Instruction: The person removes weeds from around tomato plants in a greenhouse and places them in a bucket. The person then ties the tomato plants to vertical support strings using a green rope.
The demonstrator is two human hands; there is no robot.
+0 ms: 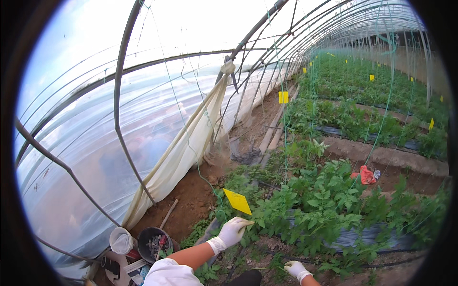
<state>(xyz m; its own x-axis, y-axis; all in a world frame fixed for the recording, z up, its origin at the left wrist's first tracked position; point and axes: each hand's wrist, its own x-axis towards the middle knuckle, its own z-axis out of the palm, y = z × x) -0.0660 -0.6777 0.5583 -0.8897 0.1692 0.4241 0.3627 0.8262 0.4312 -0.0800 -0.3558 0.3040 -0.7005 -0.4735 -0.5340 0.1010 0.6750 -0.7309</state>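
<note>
My left hand (232,232), in a thin white glove, reaches out at the lower middle with its fingertips pinched together at the edge of the leafy green plants (315,200). Just above it hangs a yellow card (237,201) that bears writing. Whether the fingers pinch a leaf or stem is too small to tell. My right hand (296,269), gloved the same way, is lower and to the right, near the soil. A thin green stem (263,268) lies beside its fingertips; a grip on it is not clear.
At lower left stand a white bucket (121,241) and a dark bucket (152,243) of debris. Green strings (285,143) hang over the plants. Curved poles (118,89) and plastic sheeting (186,143) flank the left. A red cloth-like thing (366,175) lies between rows.
</note>
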